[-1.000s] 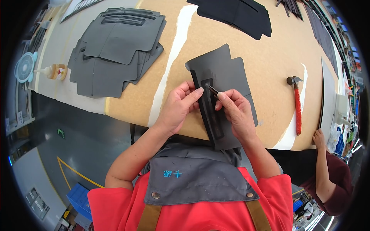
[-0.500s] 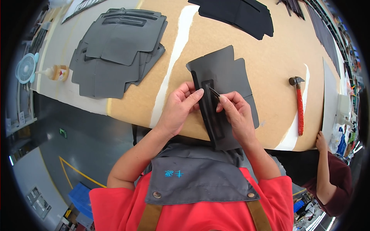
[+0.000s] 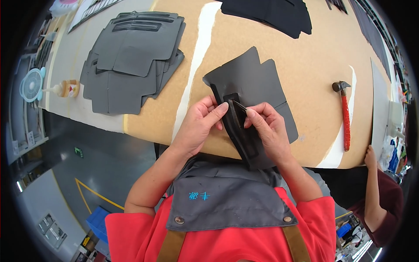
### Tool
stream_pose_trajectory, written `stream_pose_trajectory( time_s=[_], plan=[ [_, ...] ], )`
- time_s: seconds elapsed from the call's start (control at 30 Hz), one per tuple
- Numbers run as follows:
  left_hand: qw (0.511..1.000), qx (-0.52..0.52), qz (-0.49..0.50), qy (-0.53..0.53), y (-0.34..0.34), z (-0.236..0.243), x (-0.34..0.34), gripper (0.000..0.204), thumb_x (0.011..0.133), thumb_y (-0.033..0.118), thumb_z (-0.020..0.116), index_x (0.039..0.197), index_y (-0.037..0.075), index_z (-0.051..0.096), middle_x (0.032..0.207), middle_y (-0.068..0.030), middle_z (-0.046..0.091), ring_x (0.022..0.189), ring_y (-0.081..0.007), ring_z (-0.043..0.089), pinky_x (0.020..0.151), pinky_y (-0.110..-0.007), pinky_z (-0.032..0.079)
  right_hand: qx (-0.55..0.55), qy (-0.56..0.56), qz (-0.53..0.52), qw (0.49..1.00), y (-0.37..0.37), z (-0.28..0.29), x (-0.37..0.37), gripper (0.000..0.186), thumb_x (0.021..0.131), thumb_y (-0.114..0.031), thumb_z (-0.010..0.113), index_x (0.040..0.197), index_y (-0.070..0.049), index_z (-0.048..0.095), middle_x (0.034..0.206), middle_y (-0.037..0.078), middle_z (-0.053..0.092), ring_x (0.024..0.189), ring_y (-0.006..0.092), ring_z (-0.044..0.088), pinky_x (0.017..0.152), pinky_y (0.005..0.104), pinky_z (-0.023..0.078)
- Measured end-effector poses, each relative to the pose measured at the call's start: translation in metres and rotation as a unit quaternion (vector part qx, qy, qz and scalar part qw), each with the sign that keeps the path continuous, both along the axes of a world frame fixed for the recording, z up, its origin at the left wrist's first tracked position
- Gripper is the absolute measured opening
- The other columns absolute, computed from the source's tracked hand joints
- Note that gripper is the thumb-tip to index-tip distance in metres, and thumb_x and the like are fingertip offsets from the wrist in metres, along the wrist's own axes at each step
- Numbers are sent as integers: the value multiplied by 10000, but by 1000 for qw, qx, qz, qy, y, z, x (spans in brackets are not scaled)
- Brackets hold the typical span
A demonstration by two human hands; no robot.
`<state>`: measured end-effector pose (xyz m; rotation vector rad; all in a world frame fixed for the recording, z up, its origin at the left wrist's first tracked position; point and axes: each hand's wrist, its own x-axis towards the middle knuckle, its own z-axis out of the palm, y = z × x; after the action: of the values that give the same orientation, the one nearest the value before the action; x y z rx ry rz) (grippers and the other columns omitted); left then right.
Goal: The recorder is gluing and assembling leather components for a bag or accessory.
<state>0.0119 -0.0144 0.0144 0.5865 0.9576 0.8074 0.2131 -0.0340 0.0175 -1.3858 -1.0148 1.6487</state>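
In front of me lies a dark grey cut panel with notched corners, its near end at the table's front edge. A long black framed slot strip runs along its left part. My left hand pinches the panel's left edge beside the slot, thumb on top. Between thumb and fingers of my right hand is a thin dark pointed tool that looks like tweezers. Its tip is at the upper part of the slot, close to my left thumb. My fingertips partly cover the tool.
Grey panels are stacked at the left, near a glue bottle and a small blue fan. Black pieces lie at the far side. A red-handled hammer rests at the right. Another person's arm touches the right table edge.
The panel has turned slightly and its far end has shifted left. The tool's tip has moved a little along the slot. Both hands keep their grip; the whole view has shifted slightly.
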Motion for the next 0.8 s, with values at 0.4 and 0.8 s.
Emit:
stream_pose_trajectory(
  time_s=[0.4,0.8],
  plan=[
    [1000,2,15,22,0,5,4,228,997,177,624,1179,40,621,991,6,668,754,-35,542,656,-182,442,-3,5,7,1000,1,2,-2,216,1012,-223,621,1002,-7,619,816,6,641,789,48,580,768,206,454],
    [1000,10,14,24,-1,4,4,223,991,188,635,1163,47,623,958,13,658,728,-33,526,648,-173,428,17,-1,-7,1000,2,-1,-5,222,1005,-220,633,979,0,621,796,13,658,758,41,595,722,199,466]
  ],
)
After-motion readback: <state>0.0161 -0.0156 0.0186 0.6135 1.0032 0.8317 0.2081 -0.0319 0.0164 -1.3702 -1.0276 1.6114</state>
